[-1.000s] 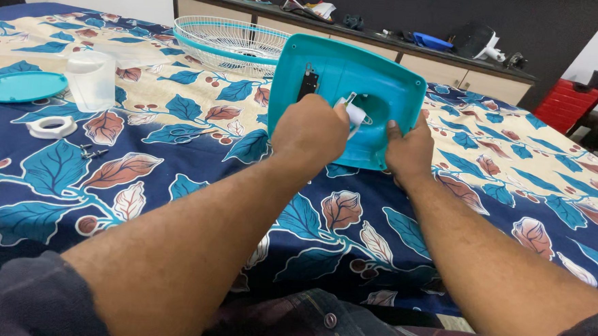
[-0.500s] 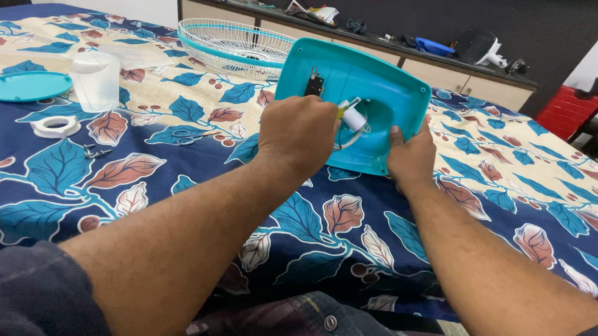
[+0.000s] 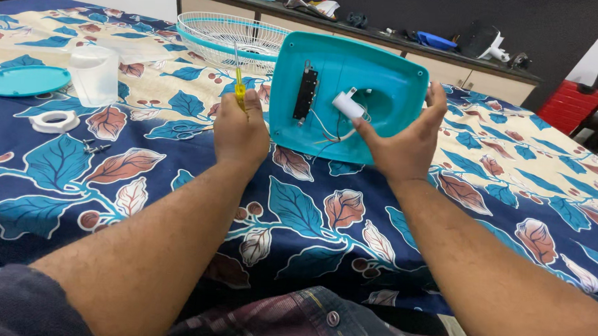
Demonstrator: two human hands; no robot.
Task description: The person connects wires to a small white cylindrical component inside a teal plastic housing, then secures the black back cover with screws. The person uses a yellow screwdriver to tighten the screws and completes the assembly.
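left hand: fisted, knuckles up | right hand: fingers spread

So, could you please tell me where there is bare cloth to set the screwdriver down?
Bare cloth lies between the left hand and the white ring, and right of the right hand. It is crowded near the clear cup and fan grille.

Screwdriver handle mostly buried in left hand; tip too thin/blurred vs white fan grille.
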